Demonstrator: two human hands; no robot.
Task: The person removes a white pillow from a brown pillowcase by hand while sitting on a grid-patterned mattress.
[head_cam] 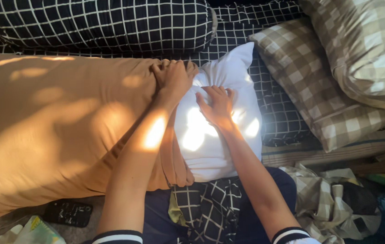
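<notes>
White soft pillow (219, 135) is lying on the bed's black-and-white checked sheet (278, 117), half inside a tan fabric pillowcase (52, 131) that is covering its left part. Left hand (173, 77) is closing its fingers around the pillowcase's bunched open edge, gripping it so the mouth is staying wide. Right hand (217, 105) is pressing flat and spread on the bare pillow, holding nothing, apparently steadying the stuffing. Beige checked pillows (337, 81) are lying just beside.

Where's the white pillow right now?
Head view, centre: the white pillow sticks out of the open end of the tan pillowcase, the right hand flat on it and the left hand gripping the case's edge.
</notes>
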